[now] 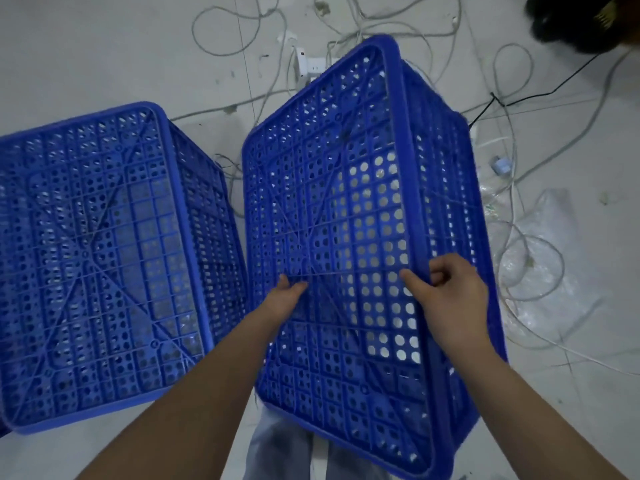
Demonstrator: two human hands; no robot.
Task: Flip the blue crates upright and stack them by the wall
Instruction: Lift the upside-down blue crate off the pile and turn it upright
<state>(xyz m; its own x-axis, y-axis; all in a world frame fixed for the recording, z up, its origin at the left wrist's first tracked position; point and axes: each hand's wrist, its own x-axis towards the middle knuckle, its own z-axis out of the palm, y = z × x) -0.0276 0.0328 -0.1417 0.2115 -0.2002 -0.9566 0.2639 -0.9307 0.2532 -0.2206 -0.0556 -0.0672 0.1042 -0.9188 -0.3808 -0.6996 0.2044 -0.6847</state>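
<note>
2 blue crates sit bottom-up on the floor (86,57). The right crate (346,220) is tilted, its long axis running away from the person and leaning slightly right. The right hand (446,292) curls its fingers over this crate's right edge, thumb on the base. The left hand (284,299) rests on the base, fingers loose, gripping nothing. The left crate (100,258) lies just beside it, untouched. Loose cables (516,140) and a plastic bag (550,271) crowd the floor beyond and to the right.
</note>
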